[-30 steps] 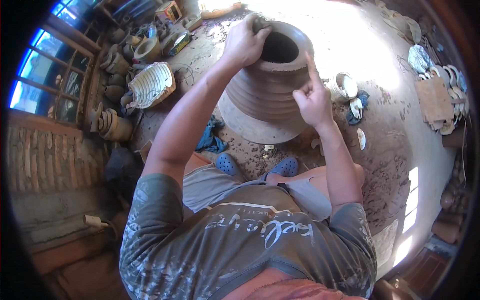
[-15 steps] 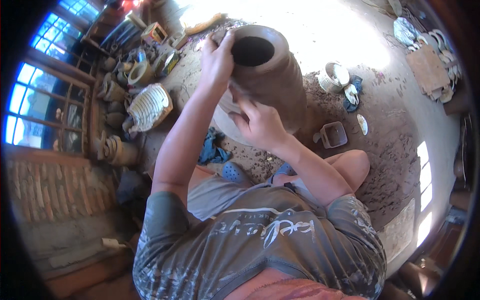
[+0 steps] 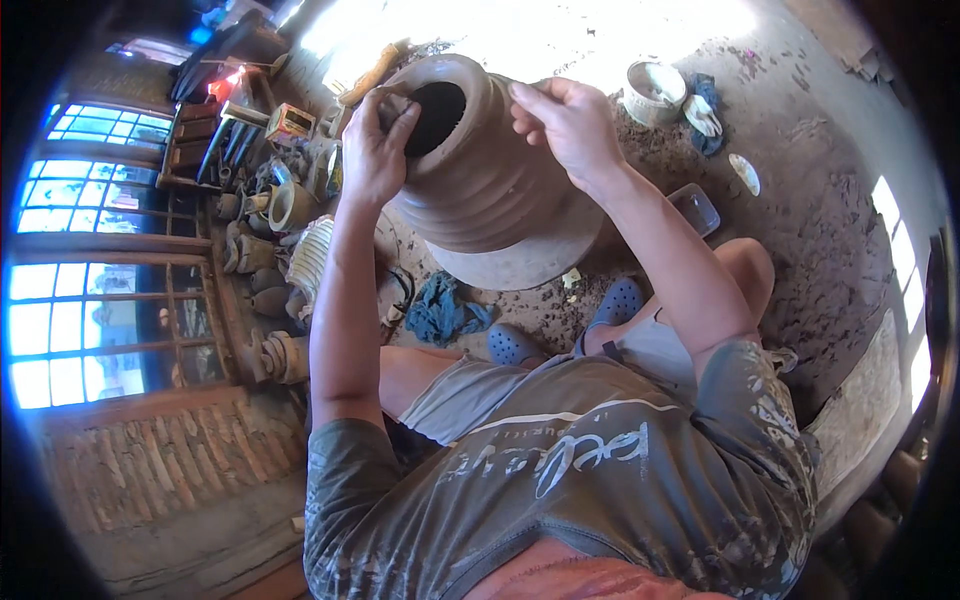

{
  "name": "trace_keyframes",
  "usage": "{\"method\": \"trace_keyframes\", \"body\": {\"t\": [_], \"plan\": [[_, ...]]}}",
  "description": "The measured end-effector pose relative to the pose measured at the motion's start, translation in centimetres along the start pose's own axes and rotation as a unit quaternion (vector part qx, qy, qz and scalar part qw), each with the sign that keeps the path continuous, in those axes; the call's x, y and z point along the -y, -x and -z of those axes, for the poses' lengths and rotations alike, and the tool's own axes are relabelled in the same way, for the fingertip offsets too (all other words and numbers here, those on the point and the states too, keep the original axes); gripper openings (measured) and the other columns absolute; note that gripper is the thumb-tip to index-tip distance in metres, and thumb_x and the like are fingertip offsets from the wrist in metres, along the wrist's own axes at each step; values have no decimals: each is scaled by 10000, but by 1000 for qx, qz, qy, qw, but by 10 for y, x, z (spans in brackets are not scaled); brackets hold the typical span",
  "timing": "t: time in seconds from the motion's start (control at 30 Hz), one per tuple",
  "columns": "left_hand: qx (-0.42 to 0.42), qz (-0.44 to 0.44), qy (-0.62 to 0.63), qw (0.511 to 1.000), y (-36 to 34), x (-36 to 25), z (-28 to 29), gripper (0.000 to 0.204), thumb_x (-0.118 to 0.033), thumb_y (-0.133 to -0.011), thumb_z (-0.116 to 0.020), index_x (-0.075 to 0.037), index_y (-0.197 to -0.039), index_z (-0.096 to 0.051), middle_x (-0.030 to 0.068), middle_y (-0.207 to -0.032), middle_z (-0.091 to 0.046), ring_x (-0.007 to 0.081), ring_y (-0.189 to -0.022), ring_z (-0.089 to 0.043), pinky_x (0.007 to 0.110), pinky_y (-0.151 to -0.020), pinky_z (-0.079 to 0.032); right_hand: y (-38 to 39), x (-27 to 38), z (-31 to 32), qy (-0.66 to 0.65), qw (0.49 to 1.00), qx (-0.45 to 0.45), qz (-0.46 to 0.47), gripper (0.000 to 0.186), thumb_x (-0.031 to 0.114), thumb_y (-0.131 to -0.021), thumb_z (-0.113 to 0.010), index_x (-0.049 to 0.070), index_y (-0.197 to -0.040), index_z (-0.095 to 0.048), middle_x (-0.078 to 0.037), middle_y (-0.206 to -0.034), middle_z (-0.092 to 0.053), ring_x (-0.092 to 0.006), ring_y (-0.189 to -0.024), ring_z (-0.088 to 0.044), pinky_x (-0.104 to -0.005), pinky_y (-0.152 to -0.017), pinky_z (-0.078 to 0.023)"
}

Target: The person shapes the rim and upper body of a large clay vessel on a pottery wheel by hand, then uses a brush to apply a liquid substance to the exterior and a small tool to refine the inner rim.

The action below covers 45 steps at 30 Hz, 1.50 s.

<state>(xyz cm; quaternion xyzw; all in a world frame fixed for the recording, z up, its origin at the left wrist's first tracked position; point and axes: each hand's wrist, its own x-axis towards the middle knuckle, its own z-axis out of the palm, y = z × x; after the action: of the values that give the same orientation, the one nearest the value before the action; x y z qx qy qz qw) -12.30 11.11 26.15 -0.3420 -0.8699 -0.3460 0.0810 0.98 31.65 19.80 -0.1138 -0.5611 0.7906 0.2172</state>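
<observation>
The large ridged clay pot (image 3: 480,195) stands on a pale round wheel (image 3: 505,262), tilted in my view, its dark opening toward me. My left hand (image 3: 376,150) grips the left side of the rim, thumb at the inner edge and fingers over the top. My right hand (image 3: 565,130) is at the right side of the rim, fingers curled and thumb and forefinger close together by its outer edge; whether they pinch clay or hold something small is unclear.
Clustered pots and tools (image 3: 290,205) crowd the left beside the windows. A crumpled blue cloth (image 3: 445,310) lies near my feet. At the right are a white bucket (image 3: 652,95), a plastic tub (image 3: 695,208) and scattered clay on the floor.
My right hand has moved from low on the pot's front up to the rim's right side. My left hand has shifted left and down in view with the rim, as the view has turned.
</observation>
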Motion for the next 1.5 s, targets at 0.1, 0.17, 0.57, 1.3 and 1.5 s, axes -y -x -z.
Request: {"method": "trace_keyframes", "body": {"t": [0.1, 0.17, 0.57, 1.3, 1.5], "plan": [[-16, -30, 19, 999, 0, 10, -2, 317, -215, -960, -712, -29, -1212, -661, 183, -1051, -724, 293, -988, -706, 399, -902, -523, -17, -5, -5, 6, 1000, 19, 8, 265, 169, -996, -694, -66, -1115, -719, -100, -975, -747, -135, -880, -686, -272, -761, -561], [-5, -23, 41, 999, -2, 9, -3, 336, -222, -965, -709, -22, -1228, -648, 187, -1061, -728, 301, -990, -709, 401, -900, -526, -30, -12, -6, -26, 999, 34, 11, 252, 123, -1003, -654, -62, -1162, -715, -108, -998, -748, -141, -893, -683, -272, -763, -557], [-25, -2, -37, 999, -3, 11, -4, 393, -291, -967, -702, -16, -1239, -629, 240, -1073, -728, 407, -1014, -702, 471, -882, -519, 22, -14, -30, 157, 980, 9, 122, 505, 53, -923, -643, -99, -1400, -569, -136, -1130, -680, -158, -880, -622, -285, -834, -514], [-85, 23, -126, 988, 2, -7, -17, 424, -333, -954, -694, 22, -1182, -645, 280, -1081, -714, 456, -1044, -678, 522, -925, -502, 39, -19, -53, 324, 926, -67, 182, 314, 99, -953, -592, -121, -1167, -657, -270, -1007, -668, -398, -991, -664, -437, -907, -530], [-115, 12, -133, 984, 9, -9, -21, 399, -291, -961, -693, 37, -1182, -637, 264, -1041, -724, 433, -987, -701, 502, -914, -516, 70, -10, -59, 306, 936, -30, 174, 244, 170, -955, -695, -45, -1072, -700, -196, -919, -681, -351, -868, -693, -420, -797, -552]]}}
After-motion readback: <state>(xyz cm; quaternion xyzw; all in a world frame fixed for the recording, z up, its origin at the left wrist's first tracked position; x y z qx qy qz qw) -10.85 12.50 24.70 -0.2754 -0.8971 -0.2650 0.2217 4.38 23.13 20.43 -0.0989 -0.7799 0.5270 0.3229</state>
